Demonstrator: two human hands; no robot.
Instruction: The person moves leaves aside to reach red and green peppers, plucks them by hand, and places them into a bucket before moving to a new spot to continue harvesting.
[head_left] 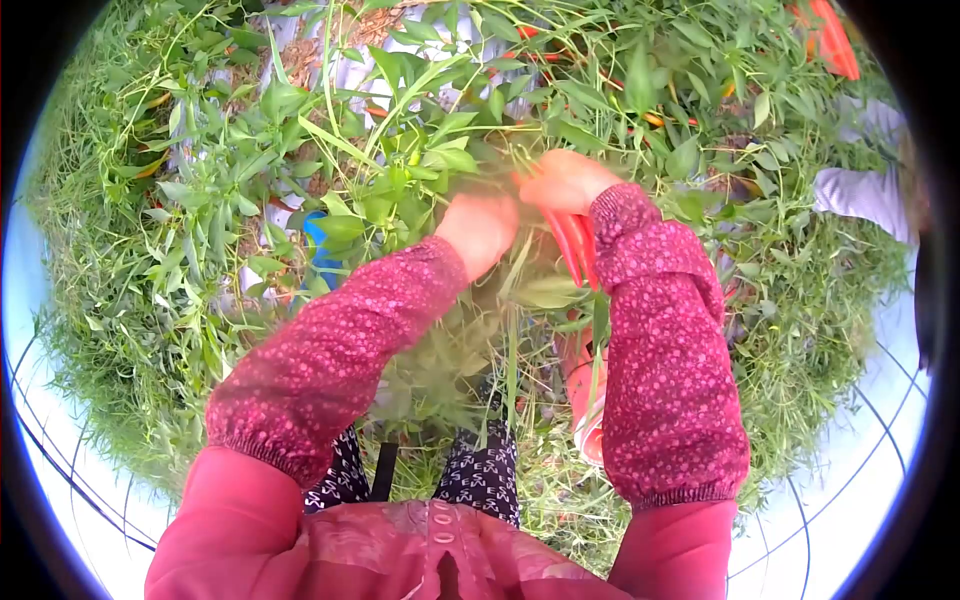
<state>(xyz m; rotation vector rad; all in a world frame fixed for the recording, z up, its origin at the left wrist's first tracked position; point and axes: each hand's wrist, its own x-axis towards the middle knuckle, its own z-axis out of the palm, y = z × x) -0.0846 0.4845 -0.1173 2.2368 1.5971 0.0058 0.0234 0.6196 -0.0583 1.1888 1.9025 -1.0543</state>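
Several long red peppers [572, 245] hang down from my right hand [565, 182], which is closed around their stem ends among the green pepper plants. My left hand [482, 228] is just to the left of it, amid leaves and smeared by motion, so its fingers cannot be made out. Green leaves [450, 155] rise in front of both hands. Below the right hand, partly behind the right sleeve, a red container with a pale rim [590, 425] stands in the grass.
A blue object [320, 250] lies among the leaves at the left. More red peppers [828, 40] show at the top right. Pale cloth [862, 195], perhaps part of another person, is at the right edge. Plants and grass surround my legs.
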